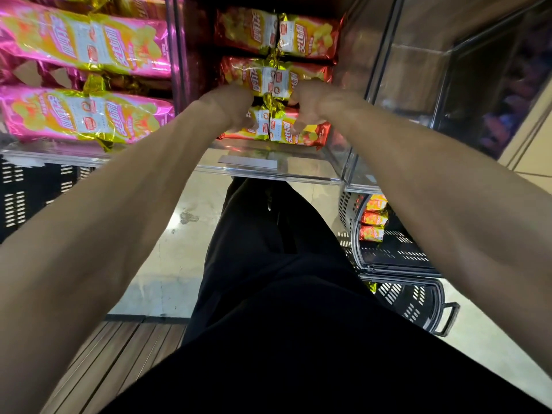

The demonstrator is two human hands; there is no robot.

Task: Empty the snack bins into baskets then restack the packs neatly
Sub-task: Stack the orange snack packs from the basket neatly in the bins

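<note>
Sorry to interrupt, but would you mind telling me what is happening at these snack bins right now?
A person is reaching with both arms into the middle clear bin on the shelf. The left hand and right hand curl their fingers onto the red packs in the front row; two more rows lie behind. Pink packs lie in the bin to the left. A black basket on the floor at the right holds a few similar packs.
</note>
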